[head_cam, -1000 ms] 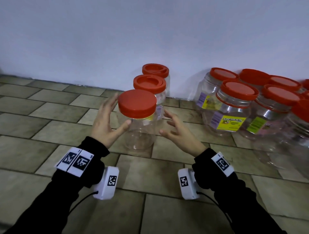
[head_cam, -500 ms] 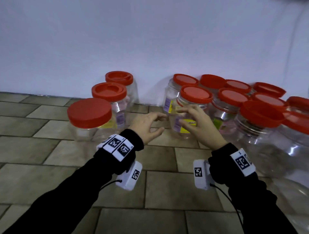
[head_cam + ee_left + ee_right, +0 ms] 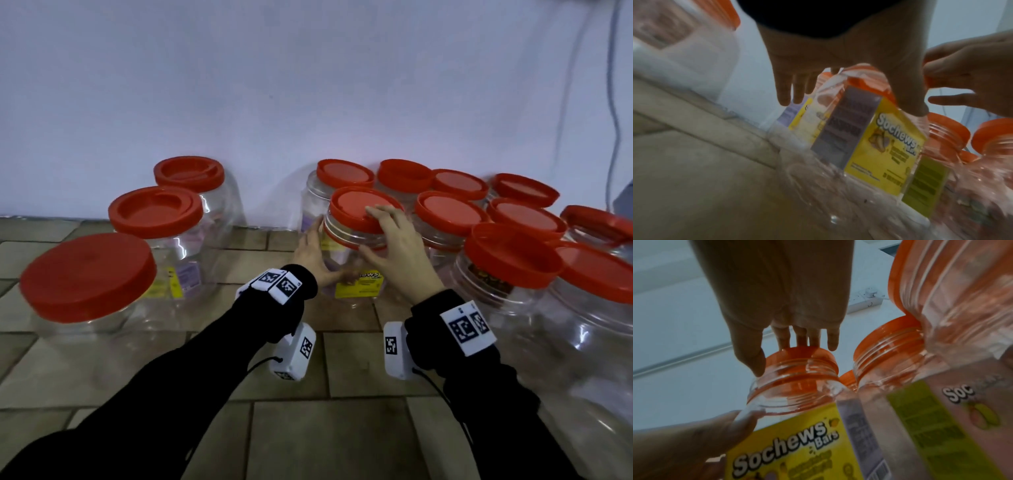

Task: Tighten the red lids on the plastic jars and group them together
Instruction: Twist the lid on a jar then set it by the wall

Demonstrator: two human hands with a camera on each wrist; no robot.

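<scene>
A clear plastic jar (image 3: 356,284) with a yellow label and a red lid (image 3: 356,205) stands on the tiled floor at the front left of the right-hand cluster. My left hand (image 3: 313,255) holds its body from the left, thumb on the front and fingers round the back (image 3: 789,87). My right hand (image 3: 394,240) grips the lid, fingers (image 3: 807,335) over its top and the thumb at the rim. The jar's label (image 3: 793,443) reads "Sochews Bars". Three red-lidded jars (image 3: 85,274) stand in a row at the left.
Several more red-lidded jars (image 3: 510,260) crowd together right of the held one, against the white wall (image 3: 308,85). A cable (image 3: 613,102) hangs down the wall at the far right. Bare floor tiles (image 3: 308,428) lie in front of me.
Both hands have left the plain jar at the left and moved right to the yellow-labelled jar. The left hand now holds its body and the right hand has closed over its lid.
</scene>
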